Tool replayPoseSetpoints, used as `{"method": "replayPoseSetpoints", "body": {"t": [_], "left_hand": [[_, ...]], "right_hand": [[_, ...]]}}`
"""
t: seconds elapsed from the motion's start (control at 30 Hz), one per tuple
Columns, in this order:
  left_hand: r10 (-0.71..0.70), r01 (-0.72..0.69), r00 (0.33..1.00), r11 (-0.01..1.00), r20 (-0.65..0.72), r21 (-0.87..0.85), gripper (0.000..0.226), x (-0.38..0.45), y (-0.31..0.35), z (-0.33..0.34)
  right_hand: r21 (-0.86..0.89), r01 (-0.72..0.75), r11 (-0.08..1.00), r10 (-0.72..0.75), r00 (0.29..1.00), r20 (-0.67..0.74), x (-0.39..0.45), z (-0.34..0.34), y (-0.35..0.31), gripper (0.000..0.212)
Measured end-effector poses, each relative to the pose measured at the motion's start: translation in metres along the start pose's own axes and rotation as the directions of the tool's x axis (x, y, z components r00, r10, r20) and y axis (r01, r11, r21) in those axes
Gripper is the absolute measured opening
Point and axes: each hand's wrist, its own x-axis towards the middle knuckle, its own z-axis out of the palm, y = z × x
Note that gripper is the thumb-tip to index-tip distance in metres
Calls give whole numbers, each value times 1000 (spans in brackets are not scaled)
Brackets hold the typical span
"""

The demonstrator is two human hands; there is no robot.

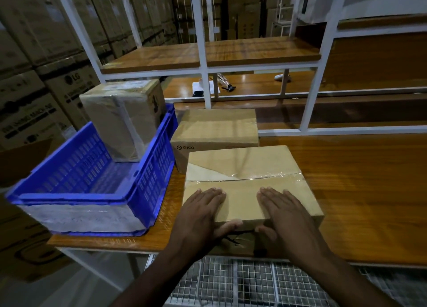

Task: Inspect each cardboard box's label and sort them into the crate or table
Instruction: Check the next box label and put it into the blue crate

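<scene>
A flat taped cardboard box (245,168) lies at the front edge of the wooden table (358,191). My left hand (201,214) and my right hand (286,214) lie palm-down on its top with straight fingers, thumbs hooked over its near edge. Behind it sits a second cardboard box (217,128) printed PICO. A blue plastic crate (147,182) stands to the left, holding a tall plastic-wrapped cardboard box (122,119) at its far end.
A white metal shelf frame (203,52) with wooden boards rises behind the table; small items (225,82) lie on a lower board. Stacked large cartons (46,75) fill the left and back. A wire-mesh shelf (254,281) runs below the table.
</scene>
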Motion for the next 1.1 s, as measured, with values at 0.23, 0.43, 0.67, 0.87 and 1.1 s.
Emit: {"method": "replayPoseSetpoints", "body": {"t": [0.23,0.43,0.67,0.87,1.1], "left_hand": [[-344,330,939,913,-20,-240,75,21,-27,-3],[-516,502,845,676,141,-539,70,21,-39,-4],[-507,421,861,688,23,-591,75,3,-32,-7],[-538,316,832,661,-137,-680,90,-9,-28,-7],[-526,267,828,676,-196,-686,115,-16,-29,2]], "right_hand": [[279,-235,931,251,968,-21,30,-25,36,60],[379,-439,815,485,874,-31,43,-10,52,53],[401,-419,815,495,863,-104,19,-17,42,79],[538,-313,783,511,816,-269,-1,-23,37,106],[568,-328,755,545,796,-264,-5,-7,42,122]]}}
